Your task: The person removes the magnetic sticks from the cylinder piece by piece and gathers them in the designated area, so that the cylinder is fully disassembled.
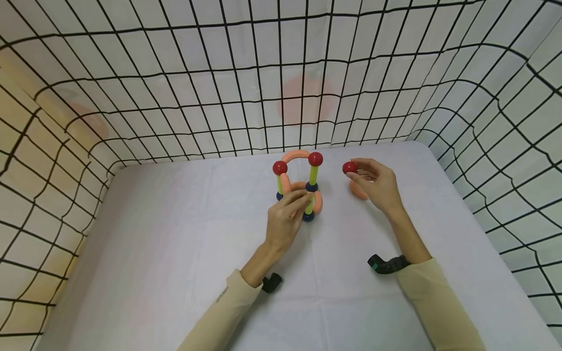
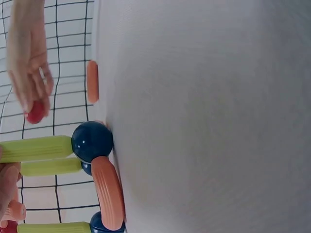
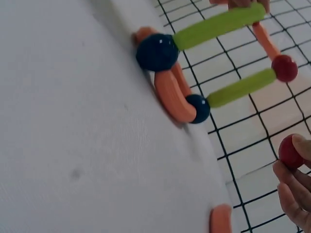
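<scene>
My left hand pinches the upper part of a yellow-green rod at the near corner of a small upright frame. That rod stands on a dark blue ball. Curved orange pieces link the blue balls at the base. Two other green rods are topped by red balls, joined by another curved orange piece. To the right of the frame, my right hand holds a loose red ball between thumb and fingertips, raised above the table and apart from the frame.
A loose curved orange piece lies on the table beneath my right hand. White cloth covers the table. Black wire grid panels stand along the back and both sides. Each wrist wears a strap with a small black camera.
</scene>
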Action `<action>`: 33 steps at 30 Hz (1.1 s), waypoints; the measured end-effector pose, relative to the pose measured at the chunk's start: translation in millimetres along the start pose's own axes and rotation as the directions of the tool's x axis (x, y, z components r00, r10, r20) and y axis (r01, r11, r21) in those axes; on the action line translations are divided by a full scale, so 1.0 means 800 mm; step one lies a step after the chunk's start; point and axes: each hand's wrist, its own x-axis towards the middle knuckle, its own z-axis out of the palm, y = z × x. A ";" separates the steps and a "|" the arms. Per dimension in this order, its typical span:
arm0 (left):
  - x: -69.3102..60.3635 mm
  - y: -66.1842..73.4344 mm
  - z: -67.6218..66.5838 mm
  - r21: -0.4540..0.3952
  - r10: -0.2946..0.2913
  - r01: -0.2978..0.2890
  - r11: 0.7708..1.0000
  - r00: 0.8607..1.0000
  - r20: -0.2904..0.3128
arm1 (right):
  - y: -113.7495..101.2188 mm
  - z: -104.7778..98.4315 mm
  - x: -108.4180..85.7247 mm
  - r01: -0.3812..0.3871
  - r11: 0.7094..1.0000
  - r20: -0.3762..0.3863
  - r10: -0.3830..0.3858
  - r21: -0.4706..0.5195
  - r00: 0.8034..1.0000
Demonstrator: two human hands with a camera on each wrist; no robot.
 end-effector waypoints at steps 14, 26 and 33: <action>-0.001 0.003 0.003 -0.020 0.001 -0.001 1.000 1.000 0.012 | 0.046 -0.012 0.032 -0.190 0.974 -0.009 0.191 -0.123 0.982; 0.000 0.002 0.003 -0.020 0.006 -0.006 1.000 1.000 0.018 | 0.050 0.029 0.066 -0.245 0.948 0.066 0.263 -0.205 0.963; -0.001 0.003 0.003 -0.024 0.010 -0.010 1.000 1.000 0.017 | 0.042 0.048 0.084 -0.293 0.932 0.053 0.311 -0.214 0.949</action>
